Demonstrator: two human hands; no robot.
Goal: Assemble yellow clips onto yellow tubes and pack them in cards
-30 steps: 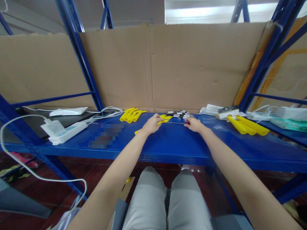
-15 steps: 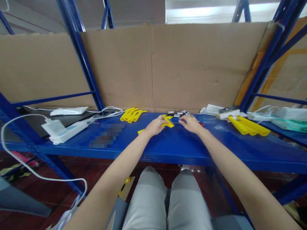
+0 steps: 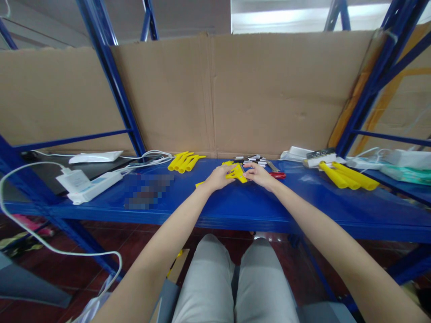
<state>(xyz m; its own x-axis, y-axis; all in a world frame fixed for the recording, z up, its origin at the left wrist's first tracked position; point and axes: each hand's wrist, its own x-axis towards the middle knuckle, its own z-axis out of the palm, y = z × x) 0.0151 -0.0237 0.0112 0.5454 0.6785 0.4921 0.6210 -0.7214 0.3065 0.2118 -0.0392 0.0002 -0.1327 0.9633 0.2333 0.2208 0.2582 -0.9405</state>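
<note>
**Two bare hands meet at a yellow plastic piece**

On the small black-and-white cardboard box (image 3: 320,157) at the right, pale marks are too small to read. Both forearms reach forward over the blue metal counter (image 3: 242,202), angled inward, palms mostly downward. The left hand (image 3: 218,178) has its grip closed on the forked yellow plastic piece (image 3: 239,174), near the middle of the counter. The right hand (image 3: 258,175) comes in from the other side with its grip narrow, fingertips at the piece; whether they pinch anything, I cannot tell. A tool with a red handle (image 3: 278,175) lies beside the right hand, its far end out of sight. Another bit of yellow (image 3: 199,184) is mostly covered by the left wrist. Pixelation hides a dark item (image 3: 148,192) farther left.
</note>
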